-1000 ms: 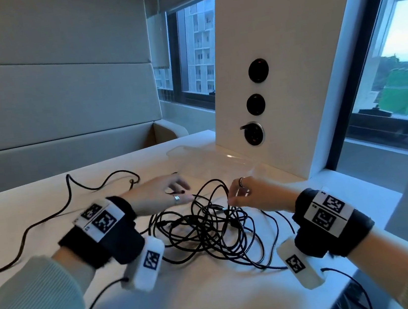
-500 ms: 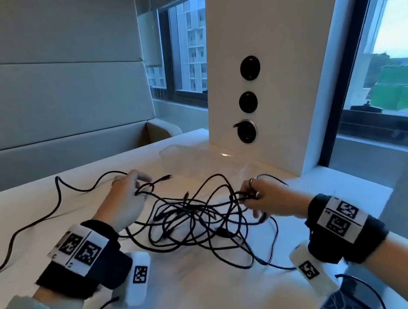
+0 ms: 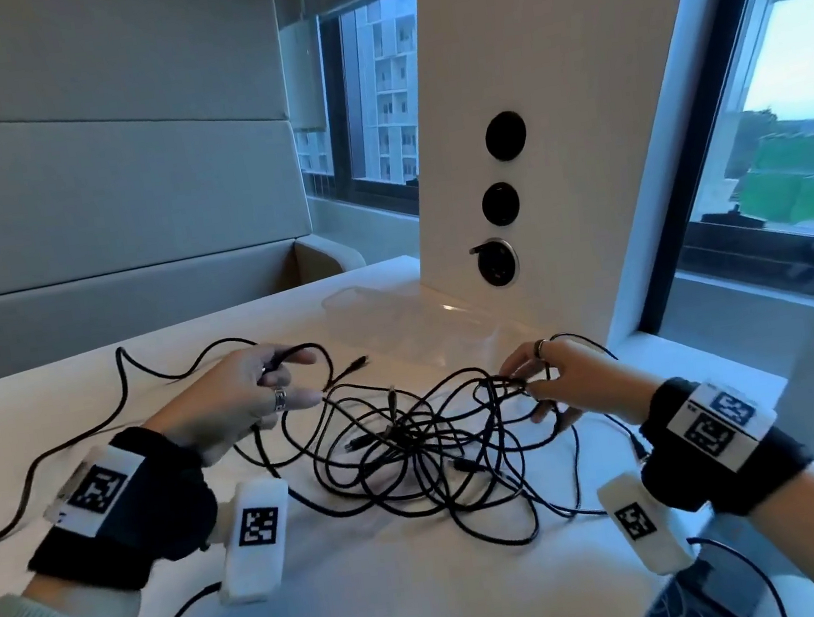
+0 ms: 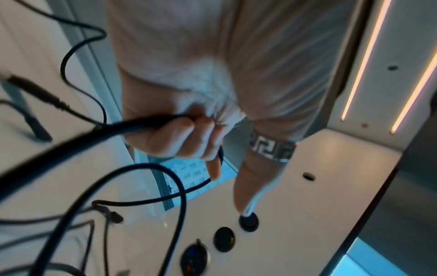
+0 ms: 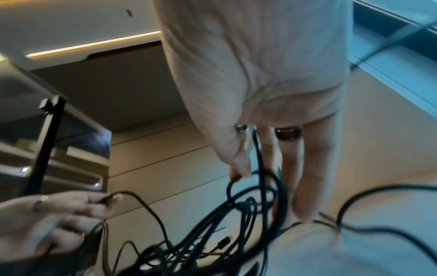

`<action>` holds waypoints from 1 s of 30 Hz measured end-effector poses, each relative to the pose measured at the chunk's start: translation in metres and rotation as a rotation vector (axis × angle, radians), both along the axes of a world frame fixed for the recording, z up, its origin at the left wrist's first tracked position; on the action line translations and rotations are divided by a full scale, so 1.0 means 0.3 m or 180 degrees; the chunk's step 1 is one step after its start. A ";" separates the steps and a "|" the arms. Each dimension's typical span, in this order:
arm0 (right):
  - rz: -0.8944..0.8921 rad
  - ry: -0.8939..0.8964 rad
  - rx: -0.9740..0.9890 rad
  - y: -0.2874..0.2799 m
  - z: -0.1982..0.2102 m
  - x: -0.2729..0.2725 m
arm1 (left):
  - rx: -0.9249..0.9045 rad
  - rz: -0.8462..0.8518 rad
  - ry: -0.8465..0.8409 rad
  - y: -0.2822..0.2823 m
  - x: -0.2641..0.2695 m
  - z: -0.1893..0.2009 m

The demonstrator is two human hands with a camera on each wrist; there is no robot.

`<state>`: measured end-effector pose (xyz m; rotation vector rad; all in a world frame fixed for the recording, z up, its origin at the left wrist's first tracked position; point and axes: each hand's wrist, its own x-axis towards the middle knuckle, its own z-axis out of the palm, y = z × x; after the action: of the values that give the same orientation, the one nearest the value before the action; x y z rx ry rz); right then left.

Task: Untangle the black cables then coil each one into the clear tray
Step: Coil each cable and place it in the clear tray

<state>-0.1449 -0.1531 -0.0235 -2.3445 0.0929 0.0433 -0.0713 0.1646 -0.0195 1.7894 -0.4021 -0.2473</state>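
Observation:
A tangle of black cables lies on the white table between my hands. My left hand is at the tangle's left side and pinches one black cable near its end, fingers curled round it. My right hand is at the tangle's right side and pinches a loop of cable between thumb and fingers. One plug end lies loose just beyond the left hand. The clear tray sits behind the tangle against the white pillar; I see nothing in it.
A white pillar with three round black sockets stands at the back right. One long cable trails off to the left across the table. The table's right edge is close to my right wrist. Windows lie behind.
My left hand has pulled left and up with a cable end, spreading the tangle out. The right hand has shifted right, keeping hold of a loop.

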 end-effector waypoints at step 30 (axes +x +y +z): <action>0.0798 -0.0945 0.1448 0.279 0.221 0.017 | 0.1812 -0.0492 -0.1814 -0.229 -0.085 -0.033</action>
<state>-0.1398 -0.0695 0.0429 -1.8717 -0.3256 -0.1460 -0.0968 0.0958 -0.0293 2.3875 -0.9491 0.0611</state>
